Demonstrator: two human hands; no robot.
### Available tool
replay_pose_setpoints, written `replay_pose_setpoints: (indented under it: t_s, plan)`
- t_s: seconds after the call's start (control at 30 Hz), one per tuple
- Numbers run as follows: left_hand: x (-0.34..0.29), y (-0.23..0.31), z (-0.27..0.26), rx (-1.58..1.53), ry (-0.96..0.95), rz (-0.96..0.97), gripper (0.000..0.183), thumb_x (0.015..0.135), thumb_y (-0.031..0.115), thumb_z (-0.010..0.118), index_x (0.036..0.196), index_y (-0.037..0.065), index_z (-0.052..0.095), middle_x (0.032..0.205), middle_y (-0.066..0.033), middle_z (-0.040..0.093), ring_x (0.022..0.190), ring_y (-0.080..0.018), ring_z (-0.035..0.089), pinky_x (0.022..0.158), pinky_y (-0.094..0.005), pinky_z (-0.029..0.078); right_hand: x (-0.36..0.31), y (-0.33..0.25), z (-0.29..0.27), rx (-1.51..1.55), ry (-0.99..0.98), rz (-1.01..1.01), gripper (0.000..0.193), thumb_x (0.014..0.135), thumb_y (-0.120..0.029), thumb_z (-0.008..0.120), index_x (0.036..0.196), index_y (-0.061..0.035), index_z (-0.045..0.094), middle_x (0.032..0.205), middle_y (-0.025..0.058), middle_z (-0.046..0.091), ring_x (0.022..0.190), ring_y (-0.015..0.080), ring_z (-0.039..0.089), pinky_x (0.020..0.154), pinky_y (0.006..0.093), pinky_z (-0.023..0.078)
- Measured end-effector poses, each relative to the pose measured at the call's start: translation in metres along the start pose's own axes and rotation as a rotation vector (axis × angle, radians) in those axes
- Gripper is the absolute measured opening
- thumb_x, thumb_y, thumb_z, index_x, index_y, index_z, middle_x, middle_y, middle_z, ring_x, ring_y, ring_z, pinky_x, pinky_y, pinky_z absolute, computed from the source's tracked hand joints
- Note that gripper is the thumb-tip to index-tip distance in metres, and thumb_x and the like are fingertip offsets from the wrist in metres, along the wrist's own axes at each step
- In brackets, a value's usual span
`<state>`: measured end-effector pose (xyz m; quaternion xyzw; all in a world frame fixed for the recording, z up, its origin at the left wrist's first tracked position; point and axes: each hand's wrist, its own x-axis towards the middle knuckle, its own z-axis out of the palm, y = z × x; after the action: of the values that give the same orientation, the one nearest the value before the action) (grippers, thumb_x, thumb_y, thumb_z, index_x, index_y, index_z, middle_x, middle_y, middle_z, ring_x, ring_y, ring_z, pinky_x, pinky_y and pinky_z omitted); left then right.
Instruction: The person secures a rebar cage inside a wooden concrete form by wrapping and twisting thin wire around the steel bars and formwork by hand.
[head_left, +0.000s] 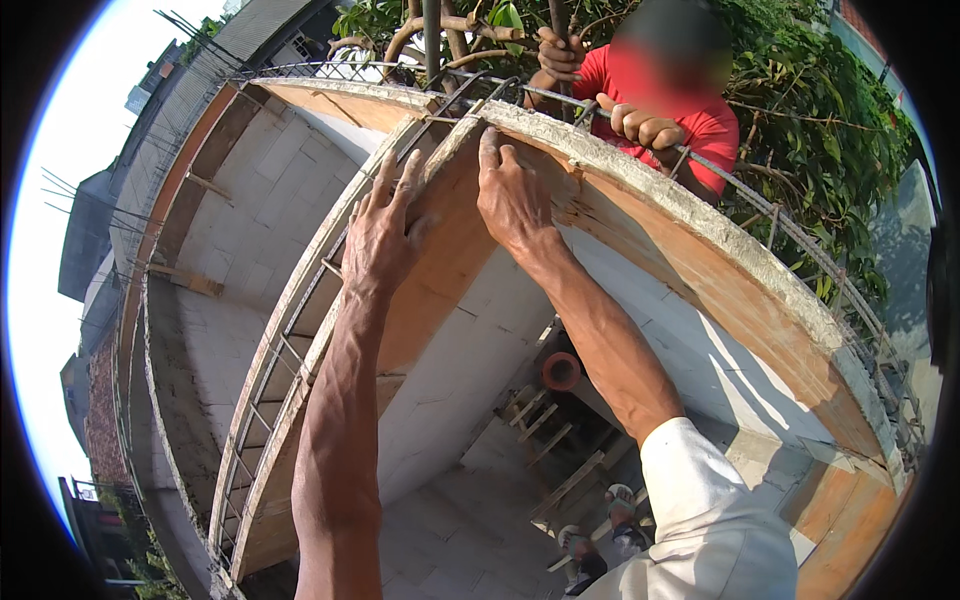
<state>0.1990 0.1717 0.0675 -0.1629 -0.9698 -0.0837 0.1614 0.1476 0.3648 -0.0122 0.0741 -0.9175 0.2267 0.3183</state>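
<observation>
Around and beneath us stand pale block walls (455, 375). Atop them, the left plywood formwork board (440, 240) runs its long axis from the corner ahead down toward our lower left, while the right plywood formwork board (640, 237) bows away to our right; they meet just beyond our fingers. Beside the left board's outer face lies a narrow steel rebar cage (332, 266). Past the corner, a co-worker in red (708, 128) grips steel bars with both hands. Below us we see a ladder-like timber frame (572, 485). Our right hand (513, 195) is nearer the corner, its index finger extended to the boards' upper edge, the others bent, clamped on nothing visible. Our left hand (380, 245) has its fingers spread apart beside the left board's rim; we cannot tell whether they touch it. Smallest is a terracotta-coloured pipe end (547, 372).
</observation>
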Motion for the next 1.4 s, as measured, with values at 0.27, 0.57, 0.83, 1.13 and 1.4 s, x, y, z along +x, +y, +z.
replay_pose_setpoints:
  t_s: [0.27,0.57,0.83,1.13,1.4]
  plan:
    - [-0.002,-0.001,0.005,0.063,0.023,0.115,0.087,0.092,0.022,0.082,0.169,0.032,0.042,0.174,-0.0121,0.04,0.139,-0.0432,0.059,0.115,-0.0519,0.052,-0.008,-0.018,0.036,0.958,0.401,0.581,0.032,0.107,-0.02,0.064,0.125,0.0053,0.07,0.113,0.0221,0.077,0.1,0.0335,0.076,0.092,0.0418,0.059]
    - [-0.003,-0.004,0.007,0.036,0.035,0.101,0.084,0.094,0.028,0.082,0.168,0.026,0.044,0.172,-0.0137,0.043,0.144,-0.0413,0.056,0.117,-0.0521,0.05,0.022,-0.014,0.018,1.013,0.141,0.779,0.034,0.107,-0.022,0.06,0.126,0.0017,0.073,0.111,0.0284,0.078,0.108,0.0441,0.074,0.095,0.0474,0.056]
    - [-0.002,-0.001,0.004,-0.121,0.123,0.021,0.071,0.104,0.029,0.073,0.167,0.012,0.044,0.166,-0.0227,0.048,0.147,-0.0453,0.052,0.119,-0.052,0.048,0.02,0.01,0.061,0.682,0.218,0.594,0.03,0.104,-0.021,0.06,0.116,0.0047,0.071,0.105,0.033,0.076,0.098,0.05,0.074,0.091,0.0538,0.058]
    - [-0.006,-0.007,0.005,-0.146,0.234,-0.006,0.044,0.105,0.02,0.068,0.145,0.006,0.057,0.144,-0.0219,0.06,0.133,-0.0433,0.061,0.111,-0.0522,0.05,-0.122,0.002,0.03,1.239,-0.15,0.754,0.022,0.108,-0.018,0.057,0.108,0.001,0.07,0.079,0.0032,0.064,0.074,0.0119,0.062,0.073,0.0344,0.053]
    - [-0.004,-0.009,0.006,-0.148,0.177,0.026,0.032,0.107,0.018,0.064,0.135,0.003,0.071,0.14,-0.0178,0.068,0.129,-0.0409,0.066,0.111,-0.0494,0.052,-0.093,-0.028,-0.017,1.396,-0.26,0.661,0.025,0.112,-0.023,0.06,0.12,-0.0023,0.072,0.072,-0.0057,0.052,0.063,0.0045,0.045,0.057,0.024,0.037]
